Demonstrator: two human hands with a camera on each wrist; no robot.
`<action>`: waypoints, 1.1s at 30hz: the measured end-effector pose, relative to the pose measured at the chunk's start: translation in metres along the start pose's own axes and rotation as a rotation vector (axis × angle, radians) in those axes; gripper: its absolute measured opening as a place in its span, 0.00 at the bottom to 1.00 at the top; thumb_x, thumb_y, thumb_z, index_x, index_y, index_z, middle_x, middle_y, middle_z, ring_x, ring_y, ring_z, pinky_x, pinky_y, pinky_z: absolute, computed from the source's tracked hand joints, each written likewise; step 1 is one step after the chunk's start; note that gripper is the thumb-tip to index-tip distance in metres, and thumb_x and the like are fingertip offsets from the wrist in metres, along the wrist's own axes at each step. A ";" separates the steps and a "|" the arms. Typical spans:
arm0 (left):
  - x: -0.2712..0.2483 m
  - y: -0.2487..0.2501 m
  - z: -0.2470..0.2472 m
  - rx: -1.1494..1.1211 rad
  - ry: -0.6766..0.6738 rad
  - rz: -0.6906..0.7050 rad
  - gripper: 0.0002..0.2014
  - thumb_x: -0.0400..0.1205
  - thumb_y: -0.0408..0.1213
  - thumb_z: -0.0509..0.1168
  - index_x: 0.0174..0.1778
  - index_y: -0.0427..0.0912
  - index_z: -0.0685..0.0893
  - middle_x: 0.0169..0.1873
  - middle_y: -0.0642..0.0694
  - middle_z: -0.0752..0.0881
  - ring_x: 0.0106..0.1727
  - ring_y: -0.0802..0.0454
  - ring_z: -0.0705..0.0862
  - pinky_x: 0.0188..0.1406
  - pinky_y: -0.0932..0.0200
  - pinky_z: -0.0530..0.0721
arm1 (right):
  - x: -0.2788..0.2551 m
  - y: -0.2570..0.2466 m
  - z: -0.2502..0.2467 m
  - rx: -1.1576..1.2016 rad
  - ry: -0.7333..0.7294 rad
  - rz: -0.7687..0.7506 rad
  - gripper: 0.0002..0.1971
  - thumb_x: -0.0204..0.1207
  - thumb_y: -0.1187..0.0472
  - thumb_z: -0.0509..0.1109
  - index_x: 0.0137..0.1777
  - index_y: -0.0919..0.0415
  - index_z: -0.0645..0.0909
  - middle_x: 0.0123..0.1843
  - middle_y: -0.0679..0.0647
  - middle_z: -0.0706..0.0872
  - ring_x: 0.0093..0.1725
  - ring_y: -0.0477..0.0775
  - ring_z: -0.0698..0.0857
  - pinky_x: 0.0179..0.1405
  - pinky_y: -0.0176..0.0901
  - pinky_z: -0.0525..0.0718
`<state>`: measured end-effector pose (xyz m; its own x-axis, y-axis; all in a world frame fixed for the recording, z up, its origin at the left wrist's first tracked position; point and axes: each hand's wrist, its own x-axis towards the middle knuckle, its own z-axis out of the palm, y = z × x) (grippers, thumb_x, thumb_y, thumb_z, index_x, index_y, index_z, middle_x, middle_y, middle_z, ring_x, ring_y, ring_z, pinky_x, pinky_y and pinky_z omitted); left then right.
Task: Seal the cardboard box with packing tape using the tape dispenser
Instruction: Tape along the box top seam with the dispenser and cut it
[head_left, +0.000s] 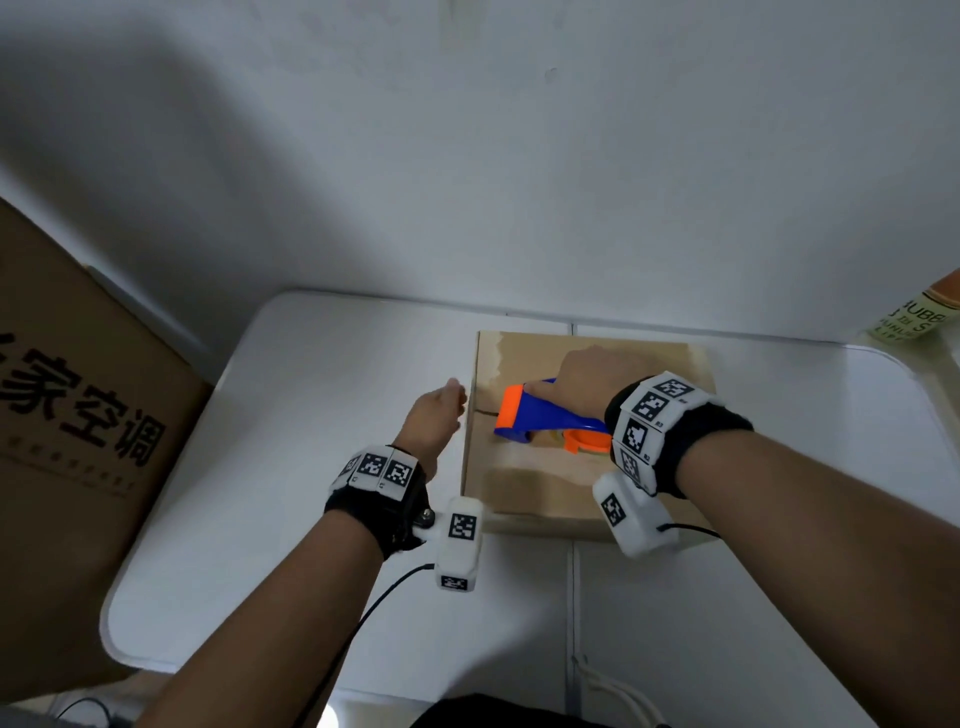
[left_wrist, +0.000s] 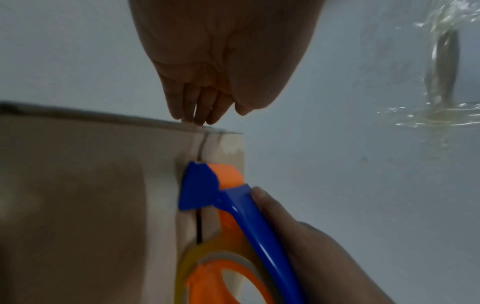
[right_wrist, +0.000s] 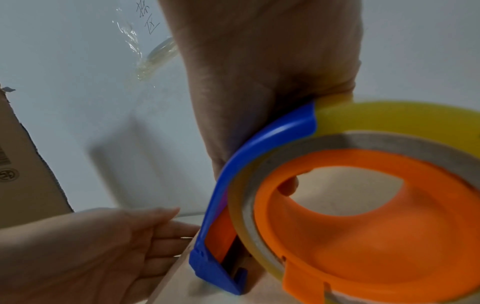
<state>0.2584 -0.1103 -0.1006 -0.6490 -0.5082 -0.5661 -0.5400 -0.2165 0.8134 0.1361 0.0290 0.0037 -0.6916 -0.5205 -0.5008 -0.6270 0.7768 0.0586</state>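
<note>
A: White wall behind, white tabletop in front. Where does the cardboard box sit?

B: Flat on the tabletop, right of centre, with its top seam running left to right from the person's side. The tape dispenser rests on that top, over the seam.

A: Which way does it point?

B: Its long axis follows the seam. The blue and orange head points toward the box's left edge; the tape roll trails on the right, near the wrist.

A: And the right hand?

B: Wrapped over the blue handle, fingers curled round it, gripping it. In the right wrist view one fingertip shows through the orange hub.

A: The left hand?

B: Fingers straight and held together, tips touching the box's left edge just where the seam ends. It grips nothing.

A: Anything further out?

B: A large brown carton with printed characters stands at the left, off the tabletop.
</note>
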 end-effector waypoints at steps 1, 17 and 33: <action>0.001 0.000 0.003 -0.009 -0.033 0.013 0.30 0.83 0.57 0.48 0.49 0.34 0.84 0.49 0.35 0.86 0.53 0.44 0.84 0.66 0.42 0.79 | 0.001 0.000 0.000 0.002 0.006 -0.001 0.30 0.79 0.33 0.53 0.29 0.58 0.71 0.28 0.53 0.76 0.26 0.50 0.73 0.29 0.41 0.70; -0.024 -0.012 0.013 0.117 -0.334 0.016 0.27 0.81 0.55 0.62 0.74 0.48 0.73 0.66 0.44 0.84 0.66 0.49 0.83 0.69 0.49 0.80 | -0.002 0.003 0.001 0.030 -0.007 0.001 0.28 0.78 0.33 0.55 0.30 0.57 0.71 0.30 0.53 0.76 0.28 0.51 0.74 0.39 0.44 0.74; 0.012 0.015 -0.007 0.453 -0.330 0.063 0.39 0.70 0.70 0.54 0.70 0.47 0.78 0.66 0.43 0.83 0.66 0.45 0.82 0.70 0.41 0.78 | 0.006 0.026 -0.027 0.233 -0.154 -0.108 0.27 0.78 0.35 0.60 0.53 0.62 0.78 0.52 0.58 0.79 0.48 0.57 0.77 0.48 0.43 0.72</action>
<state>0.2465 -0.1260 -0.0945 -0.7814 -0.2053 -0.5893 -0.6237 0.2227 0.7493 0.1062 0.0361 0.0257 -0.5516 -0.5590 -0.6191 -0.5828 0.7892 -0.1934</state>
